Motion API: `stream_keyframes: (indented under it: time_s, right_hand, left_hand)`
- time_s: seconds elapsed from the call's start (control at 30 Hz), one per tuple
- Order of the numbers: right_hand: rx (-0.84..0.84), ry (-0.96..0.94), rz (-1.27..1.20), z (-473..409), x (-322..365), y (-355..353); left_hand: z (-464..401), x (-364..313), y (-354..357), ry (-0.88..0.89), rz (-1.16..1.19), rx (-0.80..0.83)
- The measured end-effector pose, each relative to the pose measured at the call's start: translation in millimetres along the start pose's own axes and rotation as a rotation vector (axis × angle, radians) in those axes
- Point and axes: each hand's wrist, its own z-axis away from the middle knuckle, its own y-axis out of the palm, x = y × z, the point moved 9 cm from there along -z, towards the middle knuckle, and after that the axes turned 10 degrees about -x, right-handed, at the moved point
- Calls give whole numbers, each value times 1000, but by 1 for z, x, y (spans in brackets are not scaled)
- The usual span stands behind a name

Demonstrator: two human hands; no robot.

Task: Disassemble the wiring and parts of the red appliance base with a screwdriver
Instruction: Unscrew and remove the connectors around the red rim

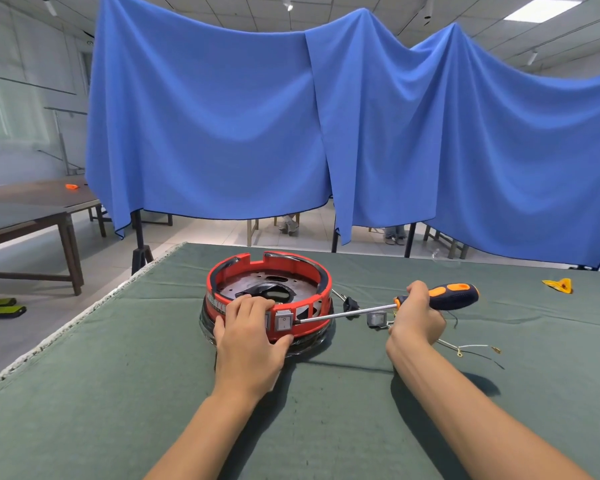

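Observation:
The round red appliance base (pixel 312 271) stands on the green table cloth (pixel 153 375), its metal plate and a black part showing inside. My left hand (pixel 248 336) grips its near rim, fingers curled over the top edge beside a grey rocker switch (pixel 284 322). My right hand (pixel 417 315) holds the orange and black screwdriver (pixel 451 295) by the handle. Its long shaft points left, the tip against the base's side wall just right of the switch. A loose grey switch (pixel 374 318) with wires (pixel 471 348) lies under the shaft, by my right hand.
A small black part (pixel 351 303) lies right of the base. A yellow scrap (pixel 558 285) sits at the far right of the cloth. Blue drapes (pixel 291 116) hang behind the table. Dark wooden tables (pixel 32 216) stand at the left.

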Motion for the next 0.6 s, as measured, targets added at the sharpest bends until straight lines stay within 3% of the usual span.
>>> stream_keyframes:
  time_s: [0.6]
  right_hand:
    - [112, 133, 220, -25, -38, 62]
  left_hand:
    - [-1, 0, 1, 33, 34, 0]
